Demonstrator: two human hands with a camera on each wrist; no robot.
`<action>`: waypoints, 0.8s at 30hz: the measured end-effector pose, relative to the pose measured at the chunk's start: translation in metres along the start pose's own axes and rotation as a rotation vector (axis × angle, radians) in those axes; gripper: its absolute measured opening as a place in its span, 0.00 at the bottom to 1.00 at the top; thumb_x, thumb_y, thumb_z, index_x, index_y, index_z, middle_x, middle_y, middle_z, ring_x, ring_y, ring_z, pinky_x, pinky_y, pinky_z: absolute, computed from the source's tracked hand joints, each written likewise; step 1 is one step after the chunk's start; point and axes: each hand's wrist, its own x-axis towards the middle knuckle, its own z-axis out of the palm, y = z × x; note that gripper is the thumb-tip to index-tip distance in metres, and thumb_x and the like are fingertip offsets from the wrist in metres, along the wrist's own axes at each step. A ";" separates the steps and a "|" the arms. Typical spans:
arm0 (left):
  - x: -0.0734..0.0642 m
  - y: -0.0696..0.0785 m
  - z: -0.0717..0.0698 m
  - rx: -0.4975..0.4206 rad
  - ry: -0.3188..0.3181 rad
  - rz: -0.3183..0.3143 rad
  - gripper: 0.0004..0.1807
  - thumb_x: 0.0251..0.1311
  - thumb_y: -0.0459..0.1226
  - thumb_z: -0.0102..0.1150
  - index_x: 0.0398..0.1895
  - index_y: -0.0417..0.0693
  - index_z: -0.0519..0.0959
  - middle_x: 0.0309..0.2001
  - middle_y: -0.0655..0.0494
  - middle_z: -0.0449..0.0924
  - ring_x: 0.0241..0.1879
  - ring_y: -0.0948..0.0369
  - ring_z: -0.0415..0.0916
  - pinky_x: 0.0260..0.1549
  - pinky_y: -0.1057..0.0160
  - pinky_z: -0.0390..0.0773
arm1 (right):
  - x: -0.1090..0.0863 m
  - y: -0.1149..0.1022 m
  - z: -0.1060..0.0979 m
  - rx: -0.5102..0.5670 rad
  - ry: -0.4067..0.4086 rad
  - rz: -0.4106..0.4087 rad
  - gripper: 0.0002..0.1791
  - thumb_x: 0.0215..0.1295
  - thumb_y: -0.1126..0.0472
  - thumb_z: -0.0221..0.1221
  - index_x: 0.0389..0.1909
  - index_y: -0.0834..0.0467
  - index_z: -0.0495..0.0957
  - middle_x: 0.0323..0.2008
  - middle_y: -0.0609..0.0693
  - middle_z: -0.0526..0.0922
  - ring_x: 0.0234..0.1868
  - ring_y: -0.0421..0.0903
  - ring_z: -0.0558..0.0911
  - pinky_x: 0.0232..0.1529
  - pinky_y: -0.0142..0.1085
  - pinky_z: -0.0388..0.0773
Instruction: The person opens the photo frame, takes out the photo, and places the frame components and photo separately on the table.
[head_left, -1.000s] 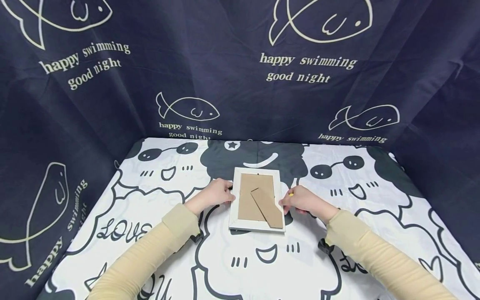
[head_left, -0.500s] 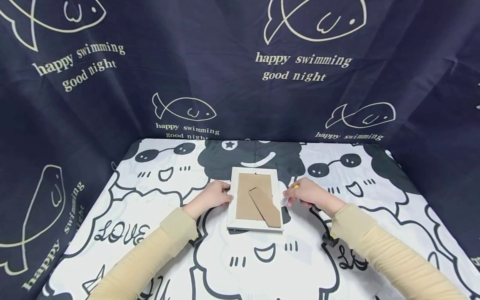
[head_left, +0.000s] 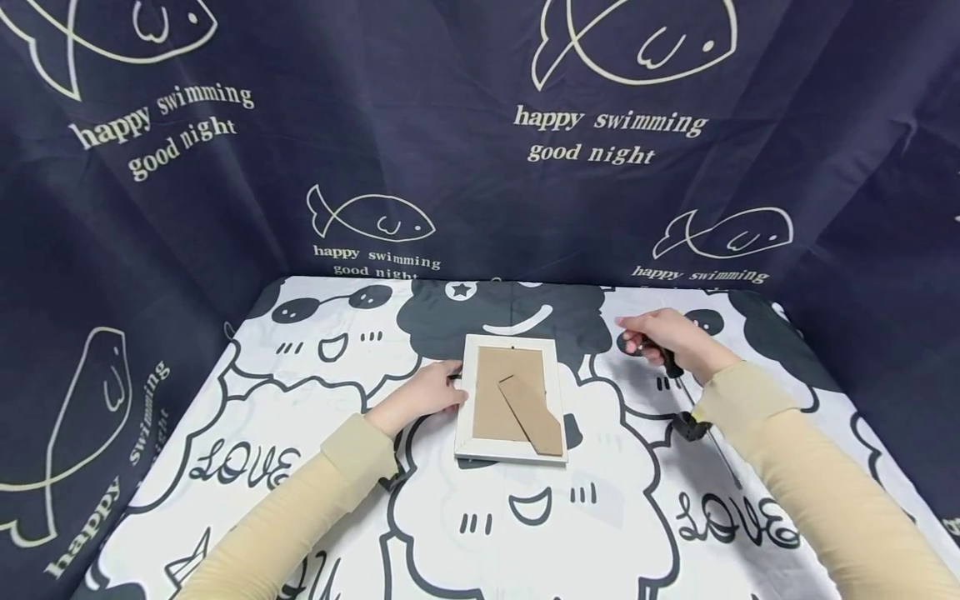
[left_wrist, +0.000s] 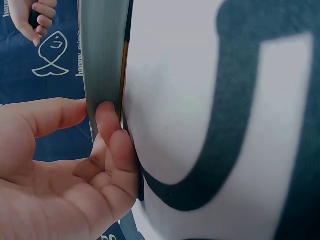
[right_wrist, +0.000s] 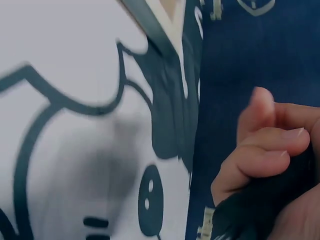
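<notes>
A white picture frame [head_left: 467,400] lies face down in the head view, its brown backing board [head_left: 495,392] and slanted stand leg [head_left: 534,412] uppermost. My left hand [head_left: 426,390] pinches the frame's left edge; in the left wrist view the fingers [left_wrist: 117,155] press against its side. Off to the right and apart from the frame, my right hand [head_left: 663,333] is curled round a screwdriver's black handle [head_left: 672,364]. Its thin shaft runs back under the right wrist. In the right wrist view the dark handle [right_wrist: 260,205] sits in the palm, partly covered by fingers.
A white cloth [head_left: 555,542] with black cartoon sheep and lettering covers the table. Dark blue curtains [head_left: 480,192] with fish prints hang behind the table and at both sides. A small black wrist camera [head_left: 690,427] shows by the right cuff.
My right hand has left the frame's right edge and moved right and away from me, bringing the screwdriver into sight. The left hand and the frame stay put.
</notes>
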 end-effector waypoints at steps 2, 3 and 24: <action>-0.001 0.000 0.000 -0.001 -0.007 -0.006 0.34 0.56 0.32 0.56 0.67 0.31 0.59 0.19 0.52 0.78 0.17 0.63 0.72 0.18 0.69 0.71 | 0.004 0.002 -0.010 0.046 0.010 0.029 0.20 0.69 0.50 0.51 0.19 0.54 0.69 0.15 0.42 0.72 0.12 0.37 0.63 0.16 0.29 0.63; -0.001 0.000 0.000 -0.003 -0.009 -0.009 0.34 0.56 0.32 0.56 0.67 0.31 0.59 0.19 0.51 0.78 0.17 0.63 0.72 0.18 0.69 0.71 | 0.007 0.004 -0.014 0.059 0.020 0.041 0.21 0.69 0.49 0.51 0.18 0.53 0.67 0.15 0.42 0.70 0.12 0.37 0.63 0.17 0.29 0.63; 0.000 0.002 -0.001 -0.018 -0.038 -0.020 0.35 0.57 0.32 0.56 0.68 0.32 0.58 0.21 0.51 0.79 0.20 0.62 0.75 0.21 0.68 0.73 | 0.029 0.028 -0.053 0.158 0.154 0.000 0.14 0.69 0.51 0.49 0.23 0.49 0.70 0.18 0.40 0.69 0.19 0.35 0.70 0.23 0.29 0.70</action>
